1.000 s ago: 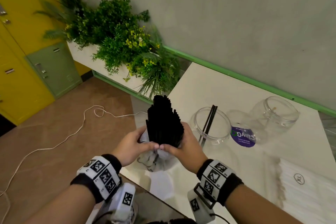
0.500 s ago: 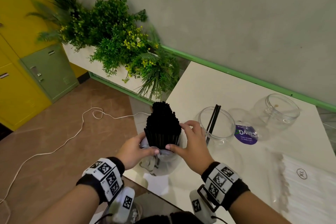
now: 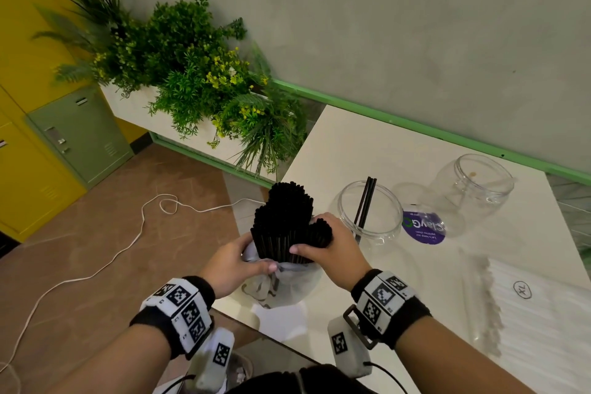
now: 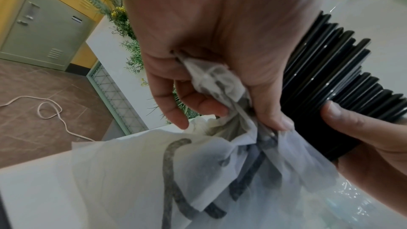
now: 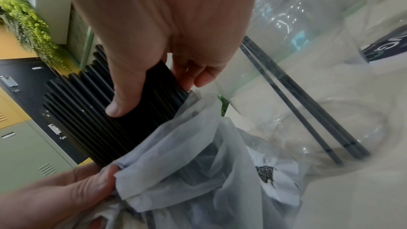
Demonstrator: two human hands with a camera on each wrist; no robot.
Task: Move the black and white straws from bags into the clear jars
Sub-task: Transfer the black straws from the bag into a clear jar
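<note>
A thick bundle of black straws (image 3: 283,221) (image 4: 330,83) (image 5: 88,111) stands upright, its lower part inside a thin white plastic bag (image 3: 281,281) (image 4: 198,163) (image 5: 198,154) at the table's near left corner. My left hand (image 3: 236,261) (image 4: 209,58) pinches the gathered bag top. My right hand (image 3: 329,246) (image 5: 154,41) grips a portion of the straws, thumb across them. A clear jar (image 3: 369,213) (image 5: 308,119) just right of the bundle holds three black straws. A second clear jar (image 3: 471,185) stands empty farther right. A bag of white straws (image 3: 527,329) lies at the right.
A purple-labelled lid (image 3: 423,227) lies between the jars. The white table (image 3: 367,144) ends just left of the bag; beyond is brown floor with a white cable (image 3: 96,269). A planter of green plants (image 3: 192,73) stands at the table's far left; a wall runs behind.
The bundle has sunk lower relative to my hands. My right hand has shifted up around a portion of the straws, splitting them from the rest; my left still holds the bag.
</note>
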